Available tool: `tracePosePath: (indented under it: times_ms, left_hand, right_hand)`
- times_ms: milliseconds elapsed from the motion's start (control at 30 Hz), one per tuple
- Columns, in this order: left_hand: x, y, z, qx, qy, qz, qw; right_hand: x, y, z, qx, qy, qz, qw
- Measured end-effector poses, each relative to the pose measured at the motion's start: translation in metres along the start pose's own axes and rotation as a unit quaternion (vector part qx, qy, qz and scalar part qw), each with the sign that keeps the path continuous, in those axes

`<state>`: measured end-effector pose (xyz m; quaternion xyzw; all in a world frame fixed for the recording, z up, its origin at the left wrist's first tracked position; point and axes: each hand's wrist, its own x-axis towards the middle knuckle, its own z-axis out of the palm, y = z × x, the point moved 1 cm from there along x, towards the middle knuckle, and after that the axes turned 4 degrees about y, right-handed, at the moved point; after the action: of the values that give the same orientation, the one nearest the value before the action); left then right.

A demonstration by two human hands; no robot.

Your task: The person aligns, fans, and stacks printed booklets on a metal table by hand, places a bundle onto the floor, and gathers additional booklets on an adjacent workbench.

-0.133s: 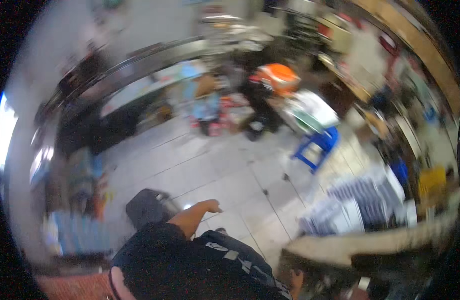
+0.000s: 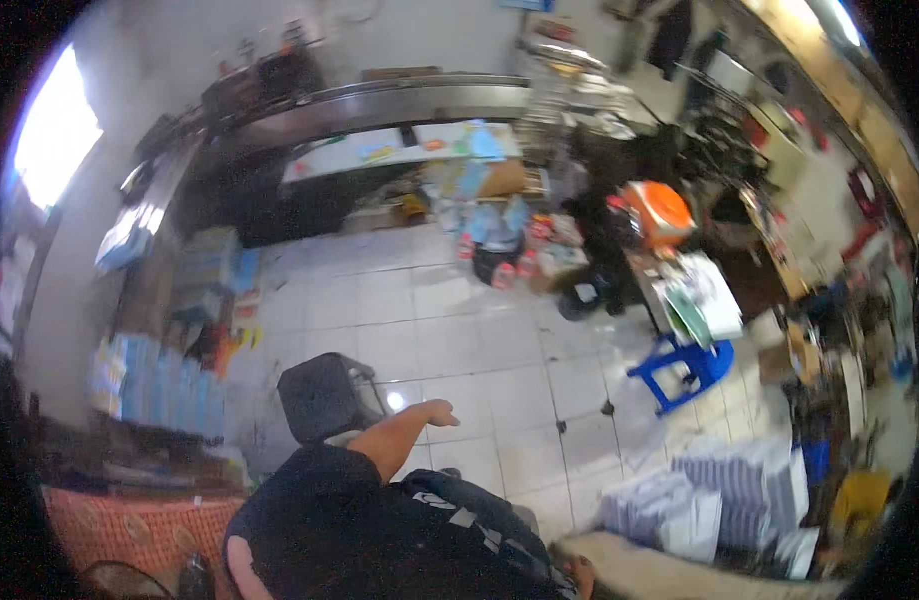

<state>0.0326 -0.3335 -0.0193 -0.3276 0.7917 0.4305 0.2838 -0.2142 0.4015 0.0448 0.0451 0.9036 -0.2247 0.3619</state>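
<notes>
I log left hand (image 2: 437, 411) open, holding nothing, over white tiled floor (image 2: 479, 340) | black square stool (image 2: 324, 397) just beside at 9 o'clock | blue plastic stool (image 2: 684, 368) well apart, 3 o'clock | right hand unseen.

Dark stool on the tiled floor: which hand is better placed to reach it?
Left, likely: the left hand hangs open and empty beside the dark stool; the right hand is not in view.

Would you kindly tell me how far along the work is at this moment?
Done: stacks of pale printed packs sit piled at the lower right. In hand: nothing; what looks like the left hand is stretched out open and empty above the tiled floor, beside a dark stool. The right hand is out of view. Left: the pictures show no unfinished step clearly.
</notes>
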Motion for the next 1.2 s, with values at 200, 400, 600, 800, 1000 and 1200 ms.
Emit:
tracePosePath:
  times_ms: [200,400,600,800,1000,1200]
  left_hand:
    - [0.051,-0.042,-0.078,-0.116,0.113,-0.055,0.985]
    - [0.019,-0.153,-0.062,-0.273,0.258,-0.201,0.905]
    - [-0.003,-0.208,-0.061,-0.294,0.328,-0.325,0.837]
    - [-0.014,-0.269,-0.128,-0.491,0.407,-0.491,0.593]
    - [0.015,-0.403,-0.104,-0.636,0.477,-0.478,0.373]
    - [0.053,-0.406,-0.083,-0.681,0.318,-0.583,0.31]
  right_hand:
    - [0.2,-0.3,0.049,0.088,-0.018,0.027,0.996]
    - [0.317,-0.522,0.059,-0.223,-0.097,-0.137,0.96]
    - [0.459,-0.838,0.183,-0.505,0.077,-0.703,0.495]
    - [0.197,-1.173,0.341,-0.258,-0.095,-0.645,0.713]
    - [0.227,-1.248,0.504,-0.497,-0.094,-0.686,0.524]
    - [0.081,-1.299,0.626,-0.64,-0.288,-0.524,0.483]
